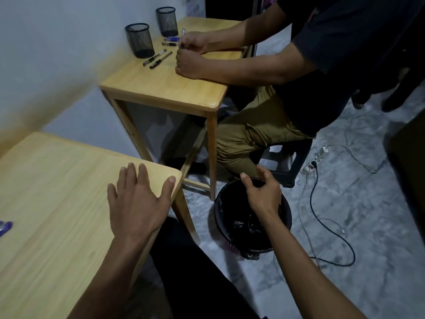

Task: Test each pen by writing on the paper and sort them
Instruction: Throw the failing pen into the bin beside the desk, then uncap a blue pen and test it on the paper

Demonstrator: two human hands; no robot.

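Left hand: the left hand (135, 201) is lying flat, fingers spread, on the near wooden table (46, 180) by its right corner, grasping nothing.
Right hand: the right hand (264, 192) is hovering over the black waste bin (286, 217) on the floor to the right of the table, fingers loosely curled; whether it is pinching anything small, I cannot tell.
Pens in reach: only purple pens (5, 227) are showing at the far left edge of the near table, well apart from both hands and partly cut off by the frame.
Paper: none is showing in this view.
Handling: the pens are looking light, stiff and smooth, so likely to be rolling on the bare wood; taking one mid-barrel between thumb and two fingers is looking the safest hold.
Far table: a second person (322, 65) is sitting at the far table (165, 88), working a pen (182, 36) with both hands, beside two mesh pen cups (139, 40) and several loose pens (157, 57).
Floor: cables (322, 226) are trailing to the right of the bin.
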